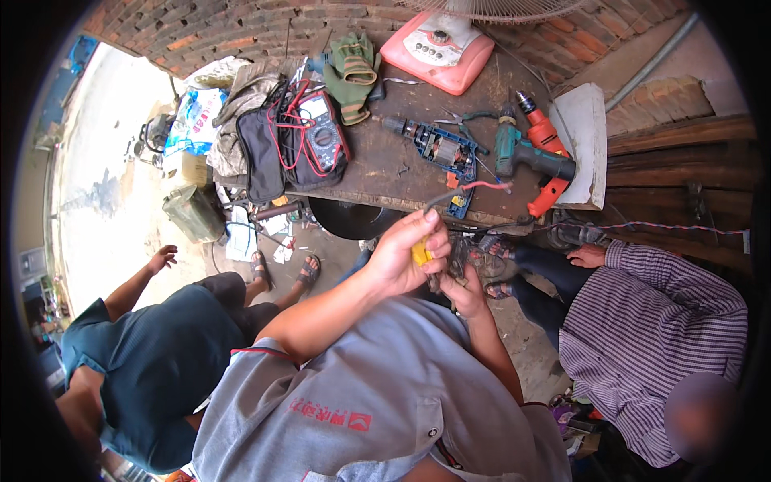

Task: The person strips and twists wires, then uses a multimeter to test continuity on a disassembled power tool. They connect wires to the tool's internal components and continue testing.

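Observation:
My left hand (408, 255) is closed around a small yellow piece (422, 251), its kind unclear, just in front of the table edge. A dark cord (440, 199) rises past its thumb toward a red lead (488, 185) over the tabletop. Close beside it and lower, my right hand (466, 294) is closed on a bundle of dark cord (458, 259); the fingers partly hide it. Beyond the hands lies an opened blue power drill (443, 150), its inner motor exposed. To its right rest a teal cordless drill (526, 153) and an orange drill (546, 132).
On the wooden table (377, 173) are a multimeter (324, 135) with red leads, a black pouch (263, 153), green gloves (352, 76) and a pink fan base (442, 52). One person (157, 361) is at left, another in a checked shirt (654, 337) at right. A black basin (349, 218) sits below the edge.

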